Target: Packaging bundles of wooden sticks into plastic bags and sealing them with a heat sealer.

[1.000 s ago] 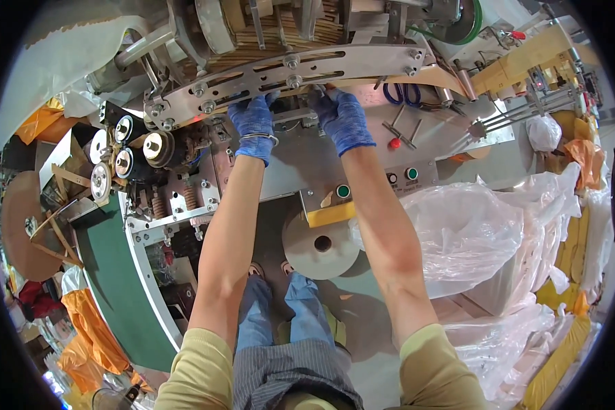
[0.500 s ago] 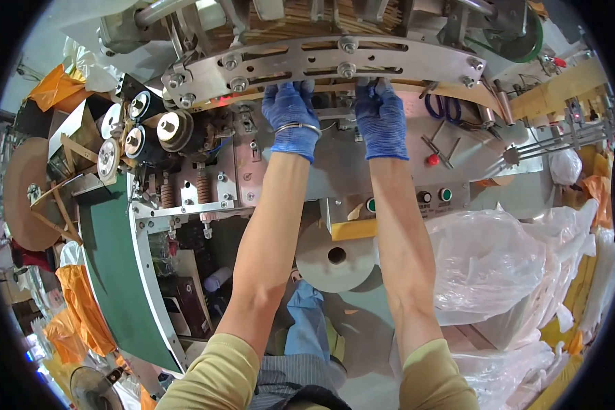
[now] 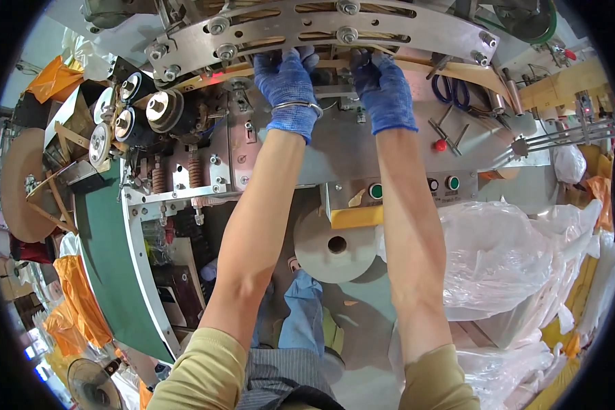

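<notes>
Head view: both your gloved hands are up at the far side of the machine bed (image 3: 335,147), at the near edge of the curved slotted rail (image 3: 451,37). L hand (image 3: 286,92) is left of center, w/ a metal bangle (image 3: 297,104) at the wrist; R hand (image 3: 387,96) is a bit right, well apart from it. The tan strip (image 3: 468,73) runs left to right just under the rail's near edge, & your fingers cover bits of it.

L fingers look bent & close together, R ones too, but the tips go out of sight at the rail, so can't tell if either hand is clamped on the strip or only touching it.

Step in hand, prob.: two-handed handling of the strip at the rail, mid-way thru. Next move, IMO, calls for a light, even touch on both sides & tips clear of the rail's bolts & edge, b/c room there looks tight.

FYI, blue-handled scissors (image 3: 451,92) lie right of your R hand; the red-knobbed tool (image 3: 440,145) is nearer you. Green button (image 3: 376,190) sits on the near panel, close to your R forearm.
</notes>
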### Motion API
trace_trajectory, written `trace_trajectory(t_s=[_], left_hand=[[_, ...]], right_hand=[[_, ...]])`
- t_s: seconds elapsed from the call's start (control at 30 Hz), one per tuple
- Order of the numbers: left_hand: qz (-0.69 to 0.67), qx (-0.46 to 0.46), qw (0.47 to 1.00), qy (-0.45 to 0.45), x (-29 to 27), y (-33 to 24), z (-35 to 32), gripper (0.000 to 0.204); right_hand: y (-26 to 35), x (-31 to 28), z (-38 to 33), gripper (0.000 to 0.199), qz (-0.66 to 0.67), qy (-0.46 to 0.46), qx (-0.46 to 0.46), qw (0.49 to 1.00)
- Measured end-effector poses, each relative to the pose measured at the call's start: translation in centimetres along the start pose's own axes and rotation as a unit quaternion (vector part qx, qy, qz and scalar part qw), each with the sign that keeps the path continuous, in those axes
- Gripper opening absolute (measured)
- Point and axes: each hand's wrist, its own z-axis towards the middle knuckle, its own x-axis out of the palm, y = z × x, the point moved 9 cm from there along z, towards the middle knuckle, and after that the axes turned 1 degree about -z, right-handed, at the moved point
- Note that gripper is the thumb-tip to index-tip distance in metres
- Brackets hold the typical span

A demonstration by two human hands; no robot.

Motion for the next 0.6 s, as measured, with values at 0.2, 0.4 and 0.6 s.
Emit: trace_trajectory(t_s=[0.2,0.4,0.6], left_hand=[[0.018,0.006,0.998,0.052,0.0,0.3,0.5,0.018],[0.037,-0.024,0.997,0.063,0.3,0.6,0.5,0.019],[0.057,-0.021,0.994,0.091,0.1,-1.1,1.2,0.023]], right_hand=[[0.0,0.4,-1.2,0.014,-0.095,-0.071,-0.042,0.992],[0.8,1.1,-2.2,0.015,-0.148,-0.127,-0.102,0.975],[0.9,3.4,-2.3,0.023,-0.739,-0.065,-0.114,0.661]])
